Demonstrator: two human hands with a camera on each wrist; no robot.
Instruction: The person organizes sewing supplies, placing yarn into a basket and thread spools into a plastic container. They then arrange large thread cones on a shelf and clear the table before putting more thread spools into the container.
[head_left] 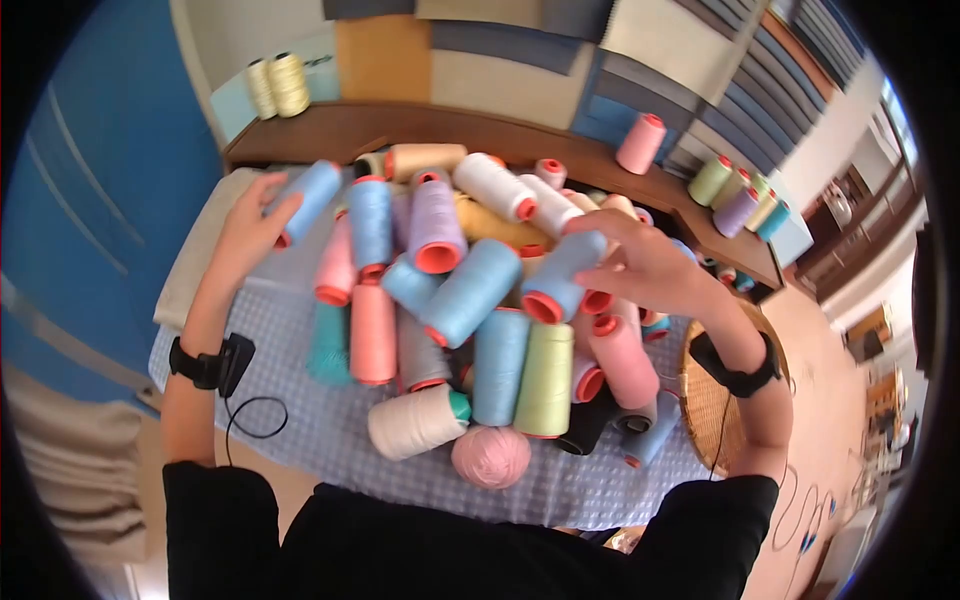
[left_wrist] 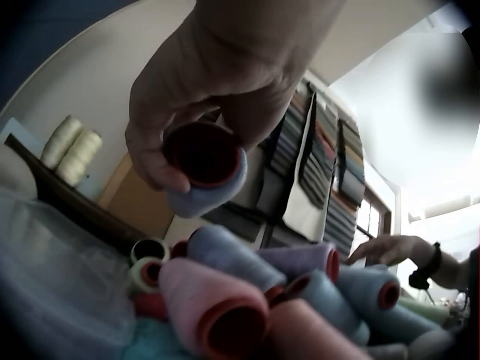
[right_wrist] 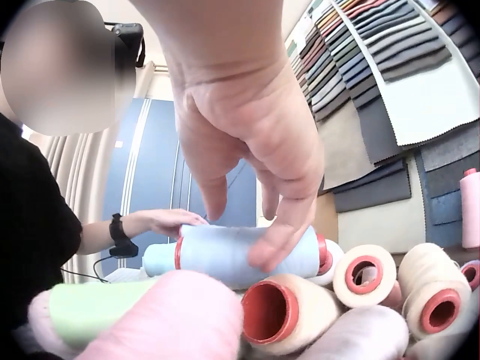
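At the left side of a heap of thread cones, my left hand [head_left: 248, 228] grips a light blue thread cone [head_left: 312, 198] above the cloth. In the left wrist view the cone's red hollow end [left_wrist: 202, 156] faces the camera, with fingers and thumb around it. On the heap's right, my right hand [head_left: 648, 262] holds another blue thread cone [head_left: 568, 268] between thumb and fingers, red end tilted toward me. The right wrist view shows fingertips on this blue cone [right_wrist: 217, 251], close over its neighbours. A lavender cone [head_left: 434, 215] and a large light blue cone [head_left: 475, 290] lie between the hands.
The heap rests on a checked cloth [head_left: 310, 425]. In front are a pink yarn ball [head_left: 490, 457] and a white cone [head_left: 412, 422]. A wicker basket [head_left: 705, 400] stands right. Behind, a brown shelf [head_left: 400, 122] carries yellow cones [head_left: 288, 85] and a pink cone [head_left: 641, 145].
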